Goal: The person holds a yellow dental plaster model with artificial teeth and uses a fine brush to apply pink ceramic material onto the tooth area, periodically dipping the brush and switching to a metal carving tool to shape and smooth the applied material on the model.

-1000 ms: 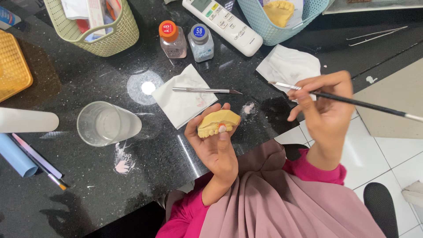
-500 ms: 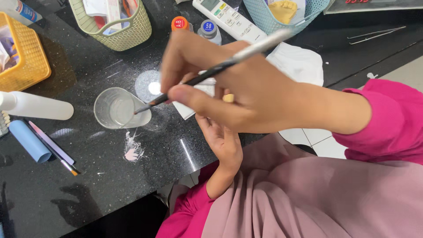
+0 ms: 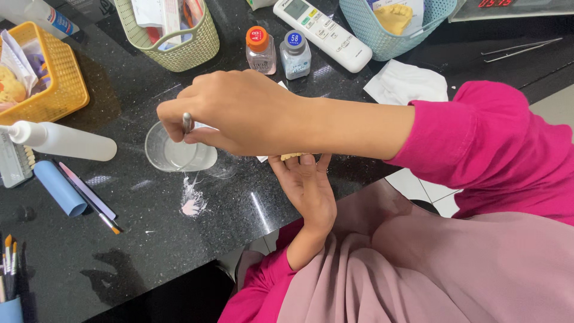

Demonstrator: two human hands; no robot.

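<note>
Since the earlier frames, the right hand [image 3: 239, 110] has swung across the body from the person's right side to the small clear glass cup [image 3: 176, 149], carrying the thin brush [image 3: 187, 122] with it. Now that hand hangs over the cup, its fingers pinched shut around the brush's metal handle, which points down into the cup; the brush tip cannot be made out. Below the right forearm, the left hand [image 3: 308, 185] is cupped palm up at the edge of the black surface [image 3: 149, 239], its fingers curled around a small yellowish piece [image 3: 292, 156] that only peeks out beneath the forearm.

A pinkish smear [image 3: 192, 200] lies on the surface just below the cup. To the left are a white squeeze bottle [image 3: 66, 140] lying on its side, a blue tube [image 3: 58, 186] and a pencil-like stick [image 3: 89, 194]. Farther back stand two small bottles [image 3: 278, 51], one orange-capped and one blue-capped, with a white remote control [image 3: 323, 33] beside them, and green [image 3: 197, 45], yellow [image 3: 57, 90] and blue [image 3: 371, 33] woven baskets. A crumpled white tissue [image 3: 406, 84] lies near the pink sleeve [image 3: 496, 143]
</note>
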